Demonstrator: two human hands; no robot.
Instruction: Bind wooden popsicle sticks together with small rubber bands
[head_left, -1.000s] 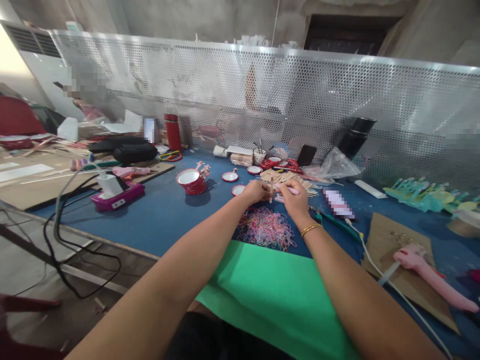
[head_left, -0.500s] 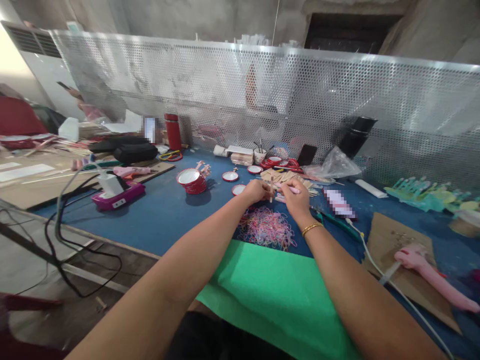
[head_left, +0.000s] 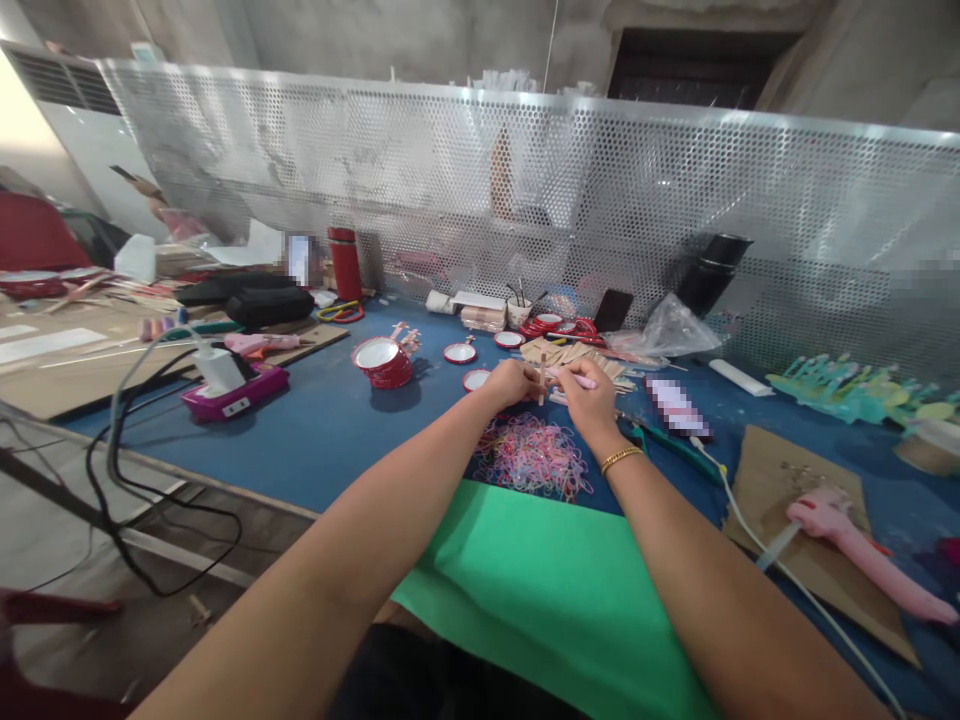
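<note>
Blue table (head_left: 300,450) carries the work. The left grip (head_left: 516,381) pinches a small wooden stick (head_left: 542,382); the right grip (head_left: 592,393) holds a pink pen-like tool (head_left: 587,381) pointed at it, contact unclear. Work on this stick looks unfinished, with loose sticks (head_left: 566,353) left just beyond the grips and coloured loops (head_left: 534,457) nearer. Both forearms (head_left: 375,510) stretch forward, slanting inward.

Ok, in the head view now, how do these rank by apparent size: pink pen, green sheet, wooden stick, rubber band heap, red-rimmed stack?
1. Green sheet
2. Rubber band heap
3. Red-rimmed stack
Last, unranked: pink pen and wooden stick; both look small, and the pen is partly covered.
</note>
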